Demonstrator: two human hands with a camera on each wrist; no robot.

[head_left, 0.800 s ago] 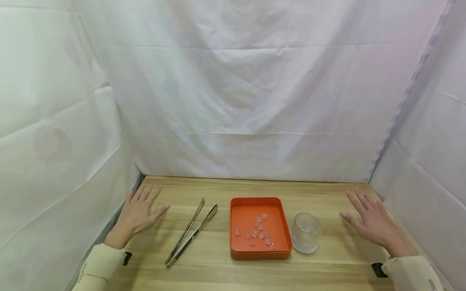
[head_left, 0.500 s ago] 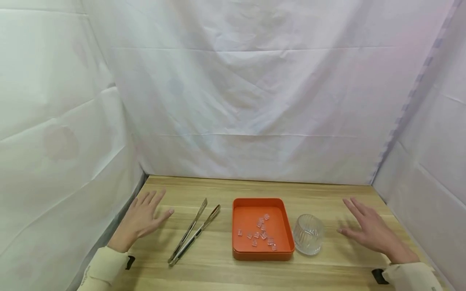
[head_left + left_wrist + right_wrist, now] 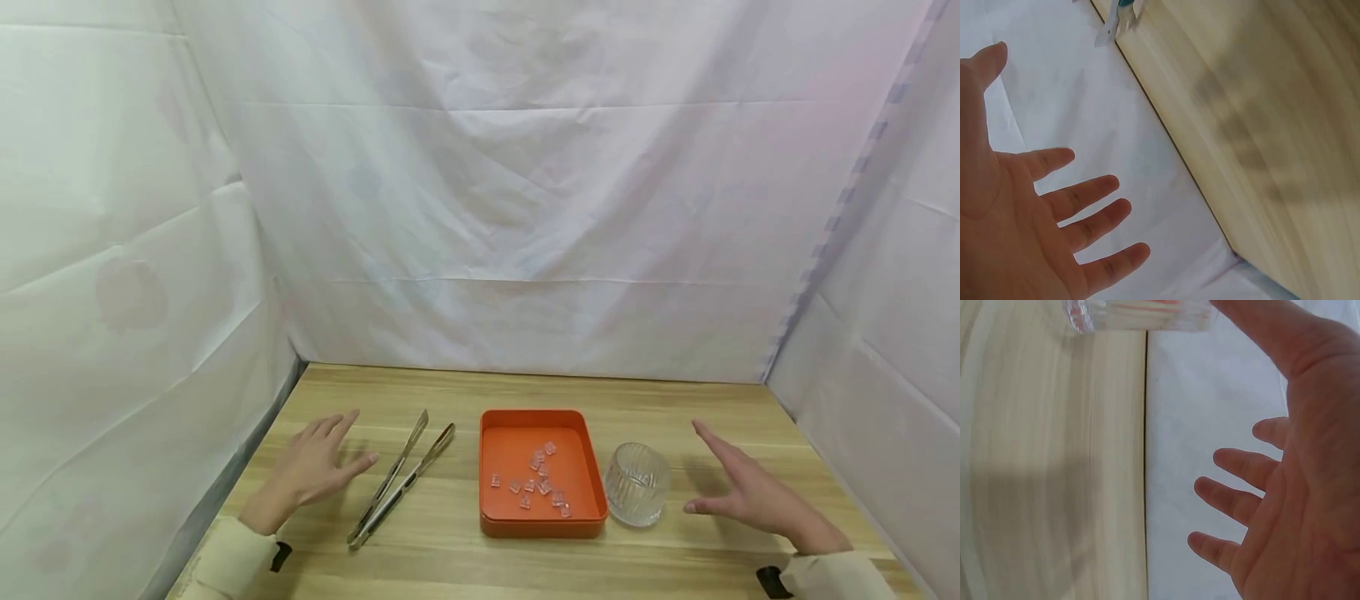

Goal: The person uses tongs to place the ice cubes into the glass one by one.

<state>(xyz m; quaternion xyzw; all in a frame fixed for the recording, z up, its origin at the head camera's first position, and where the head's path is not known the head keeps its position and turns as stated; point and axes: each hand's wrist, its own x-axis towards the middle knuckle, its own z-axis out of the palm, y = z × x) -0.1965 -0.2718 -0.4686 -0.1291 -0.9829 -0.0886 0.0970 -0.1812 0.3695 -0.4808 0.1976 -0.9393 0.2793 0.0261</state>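
Observation:
My left hand (image 3: 311,467) hovers over the table with spread fingers, just left of a pair of metal tongs (image 3: 397,487) lying with their arms apart. Its palm shows bare in the left wrist view. To the right, my right hand (image 3: 757,496) is held with thumb and fingers apart beside a ribbed clear glass (image 3: 636,485), not touching it. Part of that glass (image 3: 1141,315) enters the top of the right wrist view. An orange square tray (image 3: 543,528) between tongs and glass holds several small clear cubes (image 3: 543,487).
The wooden table (image 3: 427,571) carries all these things. White cloth hangs behind it (image 3: 525,208) and along both sides, close to the left and right table edges.
My left hand has moved right and nearer the tongs. The right hand has come left and lower, towards the glass, and turned on its side. The view has shifted slightly.

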